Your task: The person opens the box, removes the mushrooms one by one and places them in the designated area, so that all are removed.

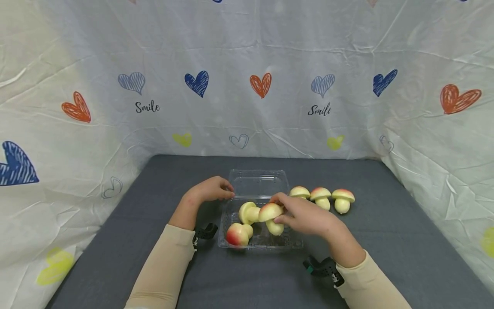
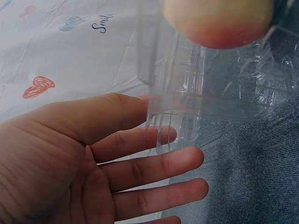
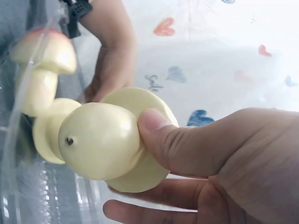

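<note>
A clear plastic clamshell box [image 1: 262, 246] lies with its lid [image 1: 258, 182] folded back. Inside are two toy mushrooms, a pale one [image 1: 247, 212] on its side and one with a red-tinted cap [image 1: 238, 234]. Over the box's right half, my right hand [image 1: 305, 214] pinches another toy mushroom [image 3: 100, 140], thumb against the underside of its cap, stem hanging down. At the back left corner, my left hand [image 1: 212, 189] touches the box's edge with its thumb; the other fingers [image 2: 159, 168] extend fairly straight in the left wrist view.
Right of the box stand three more toy mushrooms in a row, one [image 1: 299, 192] partly behind my right hand, then a middle one [image 1: 320, 197] and a right one [image 1: 342, 200]. All rest on a dark cloth-covered table [image 1: 386, 240]. A heart-printed curtain [image 1: 254, 116] surrounds its back and sides.
</note>
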{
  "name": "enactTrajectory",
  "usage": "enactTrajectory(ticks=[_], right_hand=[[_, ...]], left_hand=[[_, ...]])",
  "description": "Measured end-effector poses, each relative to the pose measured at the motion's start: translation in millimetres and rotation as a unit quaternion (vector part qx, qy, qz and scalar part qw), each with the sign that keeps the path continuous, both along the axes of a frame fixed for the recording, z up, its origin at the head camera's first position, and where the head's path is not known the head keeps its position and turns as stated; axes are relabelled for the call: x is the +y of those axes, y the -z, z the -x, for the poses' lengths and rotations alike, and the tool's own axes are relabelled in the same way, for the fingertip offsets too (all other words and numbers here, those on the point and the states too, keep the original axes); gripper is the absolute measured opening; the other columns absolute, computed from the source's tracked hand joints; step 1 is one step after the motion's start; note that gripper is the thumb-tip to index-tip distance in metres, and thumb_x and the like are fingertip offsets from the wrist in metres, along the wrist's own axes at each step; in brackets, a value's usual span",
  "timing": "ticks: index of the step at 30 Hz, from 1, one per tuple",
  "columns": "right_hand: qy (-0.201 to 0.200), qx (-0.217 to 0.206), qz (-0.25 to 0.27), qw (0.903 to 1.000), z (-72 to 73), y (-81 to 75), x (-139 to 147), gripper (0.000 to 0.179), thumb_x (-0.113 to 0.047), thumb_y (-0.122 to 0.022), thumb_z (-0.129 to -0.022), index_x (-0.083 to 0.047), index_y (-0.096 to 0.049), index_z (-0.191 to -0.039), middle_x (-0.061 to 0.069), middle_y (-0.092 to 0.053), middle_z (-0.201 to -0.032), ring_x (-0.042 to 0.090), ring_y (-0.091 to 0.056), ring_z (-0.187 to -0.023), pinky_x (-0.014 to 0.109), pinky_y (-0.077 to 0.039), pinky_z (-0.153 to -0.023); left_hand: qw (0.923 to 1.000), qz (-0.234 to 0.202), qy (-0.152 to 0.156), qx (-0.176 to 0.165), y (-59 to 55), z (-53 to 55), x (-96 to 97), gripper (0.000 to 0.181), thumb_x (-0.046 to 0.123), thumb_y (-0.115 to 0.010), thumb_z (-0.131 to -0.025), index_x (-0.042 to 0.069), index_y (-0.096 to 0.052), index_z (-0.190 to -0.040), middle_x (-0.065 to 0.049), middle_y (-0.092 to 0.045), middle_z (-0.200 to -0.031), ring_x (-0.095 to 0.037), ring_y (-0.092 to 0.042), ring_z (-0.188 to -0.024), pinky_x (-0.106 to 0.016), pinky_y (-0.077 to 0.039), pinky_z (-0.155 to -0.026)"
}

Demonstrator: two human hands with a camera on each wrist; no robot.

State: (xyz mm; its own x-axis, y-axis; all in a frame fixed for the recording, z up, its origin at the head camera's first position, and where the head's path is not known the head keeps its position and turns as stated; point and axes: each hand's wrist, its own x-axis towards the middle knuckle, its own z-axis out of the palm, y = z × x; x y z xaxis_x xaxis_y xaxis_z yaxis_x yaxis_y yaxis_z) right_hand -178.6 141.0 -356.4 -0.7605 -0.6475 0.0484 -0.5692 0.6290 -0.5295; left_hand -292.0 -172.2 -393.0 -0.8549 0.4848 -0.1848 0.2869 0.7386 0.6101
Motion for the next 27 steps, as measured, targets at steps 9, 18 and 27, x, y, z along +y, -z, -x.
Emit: enactTrajectory(ticks=[9, 18, 27], right_hand=[[0.036, -0.009, 0.018, 0.9992, -2.7, -8.3, 14.0, 0.034, -0.024, -0.070, -0.101, -0.016, -0.057, -0.131, -0.005, -0.062, -0.119, 0.018, -0.064, -0.108, 0.041, -0.053, -0.089], [0.062, 0.015, 0.016, 0.9978, -1.7, -17.1, 29.7, 0.050, -0.022, -0.066, -0.103, -0.009, -0.049, -0.148, 0.006, -0.061, -0.134, 0.023, -0.061, -0.117, 0.049, -0.049, -0.097], [0.067, 0.029, 0.028, 0.9970, 2.0, -21.4, 44.9, 0.039, -0.013, -0.069, -0.100, -0.009, -0.059, -0.138, 0.002, -0.063, -0.119, 0.020, -0.059, -0.101, 0.047, -0.049, -0.088]], left_hand=[[1.0000, 0.003, -0.001, -0.003, 0.5, 1.0, 0.7, 0.030, 0.024, -0.068, -0.101, 0.006, -0.073, -0.123, -0.002, -0.070, -0.096, -0.022, -0.065, -0.087, -0.040, -0.055, -0.079], [0.9999, -0.004, 0.003, -0.010, 0.1, 1.6, 0.5, 0.031, 0.024, -0.068, -0.101, 0.003, -0.073, -0.123, -0.003, -0.071, -0.095, -0.022, -0.065, -0.087, -0.040, -0.055, -0.079], [1.0000, -0.001, 0.001, -0.008, -0.5, 1.0, -0.2, 0.028, 0.024, -0.068, -0.101, 0.006, -0.074, -0.121, -0.003, -0.070, -0.094, -0.020, -0.065, -0.087, -0.040, -0.055, -0.080]])
